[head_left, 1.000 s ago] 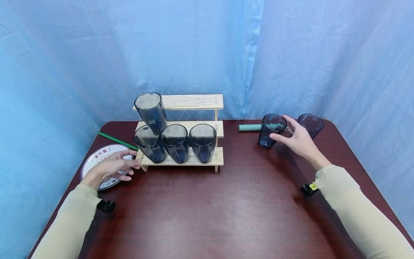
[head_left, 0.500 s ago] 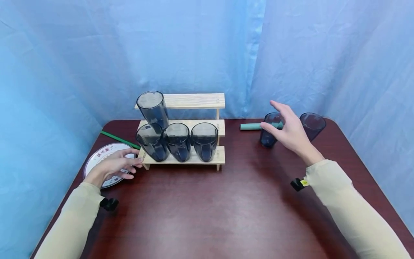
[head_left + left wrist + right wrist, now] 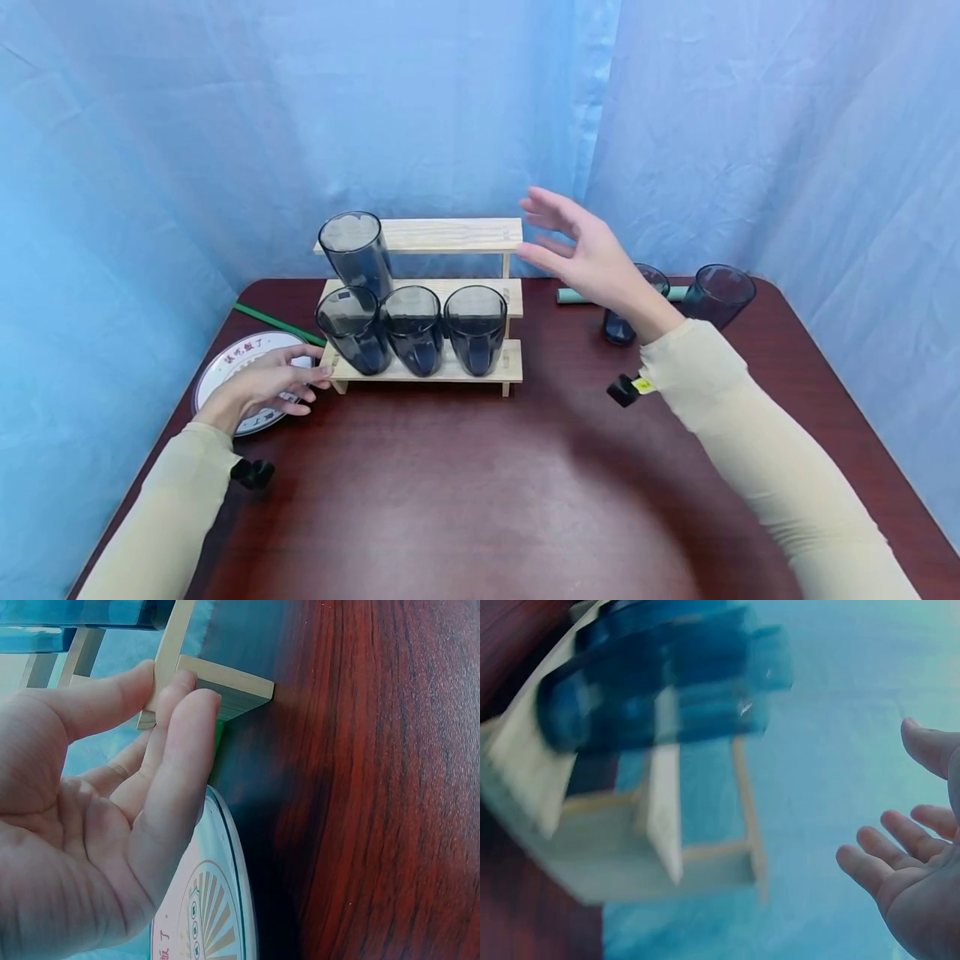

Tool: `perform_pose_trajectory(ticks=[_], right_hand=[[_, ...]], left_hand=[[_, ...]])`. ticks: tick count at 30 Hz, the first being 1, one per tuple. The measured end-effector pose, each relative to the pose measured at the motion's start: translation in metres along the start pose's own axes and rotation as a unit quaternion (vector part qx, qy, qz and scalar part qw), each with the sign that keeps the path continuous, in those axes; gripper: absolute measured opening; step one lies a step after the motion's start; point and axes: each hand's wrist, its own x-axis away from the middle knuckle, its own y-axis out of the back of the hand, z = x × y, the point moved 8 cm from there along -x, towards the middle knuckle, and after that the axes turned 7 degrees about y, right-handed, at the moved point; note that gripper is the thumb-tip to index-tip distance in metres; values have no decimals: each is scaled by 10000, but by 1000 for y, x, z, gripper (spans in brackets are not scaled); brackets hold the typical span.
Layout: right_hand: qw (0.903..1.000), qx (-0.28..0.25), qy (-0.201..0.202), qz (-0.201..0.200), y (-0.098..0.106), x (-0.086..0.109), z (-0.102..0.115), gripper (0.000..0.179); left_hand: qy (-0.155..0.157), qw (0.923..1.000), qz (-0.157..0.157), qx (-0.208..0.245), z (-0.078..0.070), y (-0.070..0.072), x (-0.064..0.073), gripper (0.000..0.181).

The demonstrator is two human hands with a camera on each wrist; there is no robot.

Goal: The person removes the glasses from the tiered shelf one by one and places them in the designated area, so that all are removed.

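Observation:
At the lower shelf's left end, my left hand (image 3: 262, 385) pinches the edge of a three-step wooden rack (image 3: 450, 237) between thumb and fingers, as the left wrist view shows at the rack's end (image 3: 225, 684). Three dark tinted tumblers stand in a row on the lowest shelf, the rightmost tumbler (image 3: 476, 329) among them. Another tumbler (image 3: 356, 250) is on the middle shelf at the left. My right hand (image 3: 588, 250) is in the air just right of the top shelf, empty, its fingers spread and slightly bent. The right wrist view shows it apart from the blurred tumblers (image 3: 645, 690).
Two more tumblers stand at the back right, one tumbler (image 3: 619, 327) partly behind my right wrist, the other tumbler (image 3: 720, 293) beyond it. A pale green tube (image 3: 573, 296) lies there. A plate (image 3: 232, 360) and a green stick (image 3: 273, 321) lie left of the rack.
My right hand has let go of a tumbler at the back right and moved up and left toward the rack. The left hand stays on the rack's corner.

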Motion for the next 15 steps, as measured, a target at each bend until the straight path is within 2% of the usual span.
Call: perform_pose_trajectory(ticks=[7,11,15], right_hand=[[9979,-587,48,255,-45,-42,22,76],[9949,-943,-36,348,-75,-56,25,82],[9929,-1058,-186,502,-104,-69,23,86]], left_hand=[[-13,10000,49,15,-1,0,1,73],[-17,10000,77,38,-1,-1,0,73],[-27,10000,89,30,-1,-2,2,74]])
